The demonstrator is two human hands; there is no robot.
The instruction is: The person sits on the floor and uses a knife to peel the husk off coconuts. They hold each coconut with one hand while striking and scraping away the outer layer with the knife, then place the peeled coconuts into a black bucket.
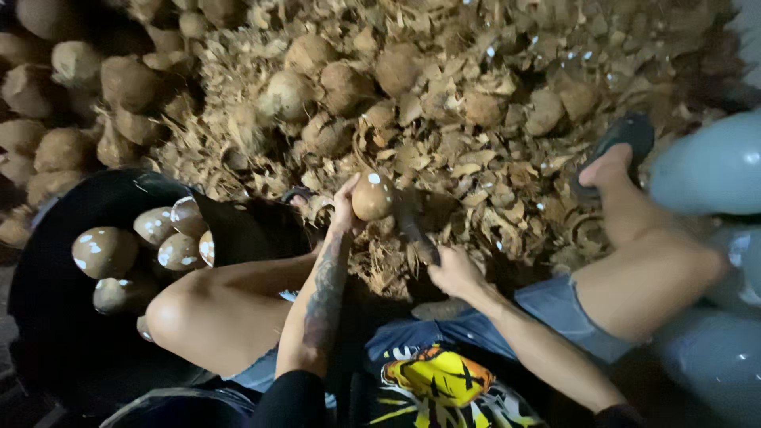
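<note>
We hold a dark blade [415,226] in our right hand [453,272], fingers closed on its handle. Our left hand [346,208] grips a peeled coconut [372,196] (over husk scraps [476,166]). Left, a black tub [55,261] holds peeled coconuts; beyond, unpeeled coconuts [127,83] pile up.

six peeled coconuts [104,252] in tub [47,317], one knife [416,226]

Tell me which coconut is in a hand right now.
The peeled coconut in the left hand, over the husk pile. The other peeled ones sit in the black tub; unpeeled ones lie beyond.
</note>
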